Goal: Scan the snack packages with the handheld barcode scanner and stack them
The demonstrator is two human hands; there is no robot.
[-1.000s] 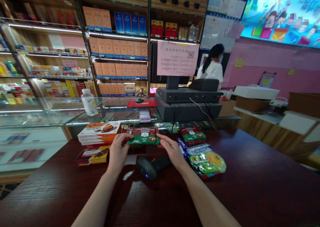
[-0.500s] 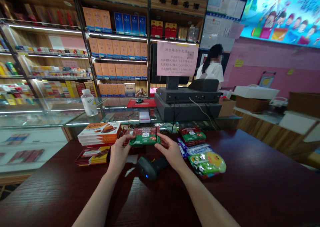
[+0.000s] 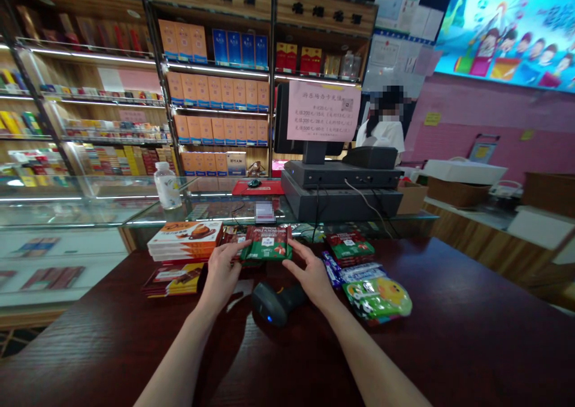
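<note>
The left hand (image 3: 220,276) and right hand (image 3: 311,277) are open, fingers spread, just either side of a flat green-and-red chocolate-bar packet (image 3: 266,243). It lies ungripped near the far edge of the dark polished wooden bench (image 3: 467,329), beyond a black handheld barcode scanner (image 3: 271,304).

The chocolate bar (image 3: 266,243) lies on the desk (image 3: 449,299), behind the scanner (image 3: 271,304) and left of the snack bag (image 3: 377,299). The boxes (image 3: 184,240) stand to its left.
</note>
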